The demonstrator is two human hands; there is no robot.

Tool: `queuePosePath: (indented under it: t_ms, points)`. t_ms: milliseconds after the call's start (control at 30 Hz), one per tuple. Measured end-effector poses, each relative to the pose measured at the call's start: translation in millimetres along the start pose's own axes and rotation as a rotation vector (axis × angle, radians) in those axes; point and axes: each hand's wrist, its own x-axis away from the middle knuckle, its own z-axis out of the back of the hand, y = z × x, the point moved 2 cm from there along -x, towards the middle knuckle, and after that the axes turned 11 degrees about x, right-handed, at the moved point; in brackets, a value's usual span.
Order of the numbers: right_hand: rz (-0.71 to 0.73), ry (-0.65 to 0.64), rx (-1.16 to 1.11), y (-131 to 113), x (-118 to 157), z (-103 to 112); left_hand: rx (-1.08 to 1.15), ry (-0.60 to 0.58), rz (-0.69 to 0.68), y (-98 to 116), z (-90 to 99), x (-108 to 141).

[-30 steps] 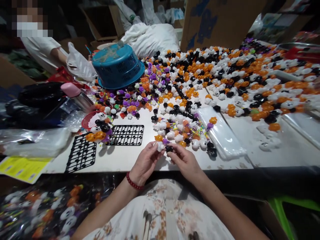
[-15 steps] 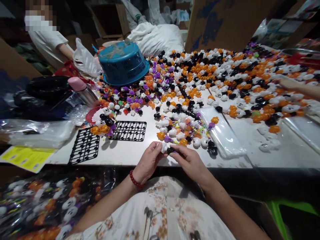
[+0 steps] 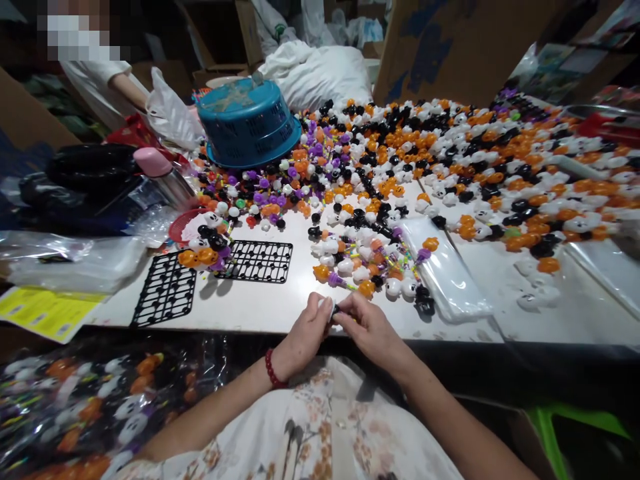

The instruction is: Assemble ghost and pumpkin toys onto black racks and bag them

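Observation:
At the table's front edge, my left hand point(image 3: 309, 331) is closed on a small white piece point(image 3: 328, 303), mostly covered by its fingers. Close against it, my right hand point(image 3: 369, 329) pinches a small black piece point(image 3: 336, 309). The two pieces meet between my fingertips. Just beyond my hands lies a pile of finished-looking sticks with white, orange and black heads point(image 3: 360, 257). To the left, several figures with orange, white and black heads point(image 3: 205, 250) stand in a black grid rack point(image 3: 263, 261).
A blue basket point(image 3: 247, 127) sits upside down at the back left. Loose figures point(image 3: 480, 157) cover the right and back. Clear plastic bags point(image 3: 447, 273) lie right of the pile. A pink-capped flask point(image 3: 165, 177) and a second grid point(image 3: 165, 293) are left. Another person point(image 3: 103, 80) is beyond.
My hands have drawn closer together, and the white piece is now more hidden by my fingers. The other person's arm at the right edge has gone out of view.

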Motion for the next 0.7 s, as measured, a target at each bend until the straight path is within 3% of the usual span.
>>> queuePosePath:
  t_ms: [133, 200, 300, 400, 533, 600, 700]
  points:
    - [0.051, 0.004, 0.028, -1.8, -12.0, -5.7, 0.095, 0.019, 0.007, -0.9, 5.2, -8.1]
    - [0.146, 0.077, 0.126, -1.2, -21.1, -5.6, 0.111, 0.108, -0.049, 5.0, 17.2, -20.5]
    - [0.272, 0.254, 0.379, 1.6, -36.9, 5.0, 0.020, 0.368, -0.261, 23.0, 51.4, -45.9]
    - [0.331, 0.315, 0.594, 2.6, -58.9, 29.5, -0.258, 0.556, -0.412, 42.6, 93.1, -72.0]
    - [0.260, 0.226, 0.910, 0.1, -110.7, 72.7, -0.733, 0.580, -0.534, 52.9, 128.7, -97.8]
    - [0.151, 0.126, 1.076, 1.6, -145.7, 89.0, -0.914, 0.579, -0.637, 50.9, 130.8, -103.2]
    - [0.051, -0.059, 1.214, 9.4, -197.3, 96.6, -1.040, 0.609, -0.758, 47.0, 117.9, -102.5]
